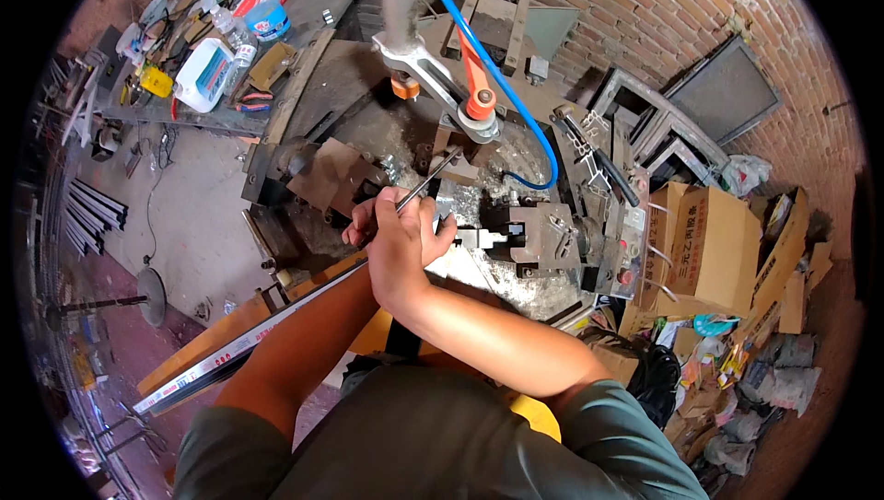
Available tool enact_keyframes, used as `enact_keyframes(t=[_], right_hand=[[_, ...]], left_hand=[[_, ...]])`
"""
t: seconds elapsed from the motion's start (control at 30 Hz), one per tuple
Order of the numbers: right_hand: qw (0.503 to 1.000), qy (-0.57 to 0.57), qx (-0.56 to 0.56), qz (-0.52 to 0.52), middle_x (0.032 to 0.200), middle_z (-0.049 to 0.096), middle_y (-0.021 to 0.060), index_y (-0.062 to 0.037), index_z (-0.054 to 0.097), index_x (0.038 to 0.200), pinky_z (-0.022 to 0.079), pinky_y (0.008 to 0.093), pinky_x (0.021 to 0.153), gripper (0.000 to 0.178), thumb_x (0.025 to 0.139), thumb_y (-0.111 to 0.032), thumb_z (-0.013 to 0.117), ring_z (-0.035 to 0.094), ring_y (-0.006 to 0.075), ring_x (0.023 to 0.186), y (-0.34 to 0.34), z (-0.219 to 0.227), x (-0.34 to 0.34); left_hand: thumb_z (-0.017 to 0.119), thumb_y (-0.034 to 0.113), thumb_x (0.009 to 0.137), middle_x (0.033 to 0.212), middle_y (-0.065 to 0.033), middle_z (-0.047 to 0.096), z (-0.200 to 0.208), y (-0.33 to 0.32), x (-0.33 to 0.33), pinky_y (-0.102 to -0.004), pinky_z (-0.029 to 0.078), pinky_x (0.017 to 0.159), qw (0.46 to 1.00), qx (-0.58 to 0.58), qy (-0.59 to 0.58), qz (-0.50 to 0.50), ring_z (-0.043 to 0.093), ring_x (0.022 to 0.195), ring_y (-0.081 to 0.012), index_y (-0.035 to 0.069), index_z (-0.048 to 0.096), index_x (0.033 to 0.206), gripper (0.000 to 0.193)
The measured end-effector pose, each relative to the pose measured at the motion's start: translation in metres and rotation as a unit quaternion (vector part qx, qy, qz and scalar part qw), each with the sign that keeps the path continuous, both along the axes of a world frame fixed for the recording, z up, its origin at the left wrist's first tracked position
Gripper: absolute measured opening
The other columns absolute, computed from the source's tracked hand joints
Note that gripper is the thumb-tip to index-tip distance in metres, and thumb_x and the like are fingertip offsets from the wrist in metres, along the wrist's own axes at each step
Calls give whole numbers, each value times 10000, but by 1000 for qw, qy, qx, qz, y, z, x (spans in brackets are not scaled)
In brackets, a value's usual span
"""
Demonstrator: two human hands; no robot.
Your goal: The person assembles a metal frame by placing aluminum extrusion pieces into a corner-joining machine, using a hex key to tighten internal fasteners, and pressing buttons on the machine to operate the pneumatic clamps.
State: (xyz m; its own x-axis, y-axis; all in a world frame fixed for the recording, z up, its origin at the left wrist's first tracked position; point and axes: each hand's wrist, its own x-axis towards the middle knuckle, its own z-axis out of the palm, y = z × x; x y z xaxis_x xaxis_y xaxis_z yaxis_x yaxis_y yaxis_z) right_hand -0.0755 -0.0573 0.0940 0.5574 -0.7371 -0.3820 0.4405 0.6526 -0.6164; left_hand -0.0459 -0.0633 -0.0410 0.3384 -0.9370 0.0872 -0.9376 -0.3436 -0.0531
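Note:
My right hand (392, 244) is closed around a thin dark metal rod (425, 184), which slants up and away toward the machine's middle. My left hand (437, 240) lies behind and partly under the right, its fingers curled; what they hold is hidden. A long, narrow strip with printed white film (249, 339) runs from the lower left up to my hands. Whether rod and strip are one piece, I cannot tell. Just right of my hands, a bright metal piece (481, 238) sits at a dark steel block (539, 235). Metal chips cover the machine bed (497, 286).
Above the bed stands a grey cylinder (400, 17) with an orange lever (477, 86) and a blue hose (511, 76). Bottles, including a white jug (204, 75), crowd the left table. At right are a cardboard box (704, 247), scrap and metal frames (658, 122) against brick.

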Motion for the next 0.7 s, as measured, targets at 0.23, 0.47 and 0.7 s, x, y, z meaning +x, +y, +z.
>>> enact_keyframes(t=[0.23, 0.47, 0.7], right_hand=[[985, -20, -144, 89, 804, 602, 108, -24, 547, 1094, 450, 277, 564, 284, 1179, -274, 442, 605, 203, 628, 15, -18, -33], [823, 235, -480, 193, 988, 716, 120, -31, 662, 1229, 560, 342, 812, 205, 1110, -191, 614, 693, 180, 868, -29, 11, -119], [628, 425, -638, 135, 839, 719, 255, -11, 766, 1050, 572, 519, 717, 243, 1046, -235, 675, 717, 475, 818, -141, 52, -159]], left_hand=[[713, 419, 938, 753, -136, 714, 46, -7, -4, -443, 527, 871, 988, -67, 142, 4, 693, 726, -322, 32, 737, 943, 388], [770, 383, 857, 796, -242, 729, 31, 0, 14, -499, 526, 831, 956, -125, 248, -91, 682, 769, -419, 17, 667, 801, 384], [722, 369, 875, 729, -240, 701, 49, -3, 4, -469, 504, 876, 958, -155, 234, -64, 685, 716, -405, 2, 674, 743, 393]])
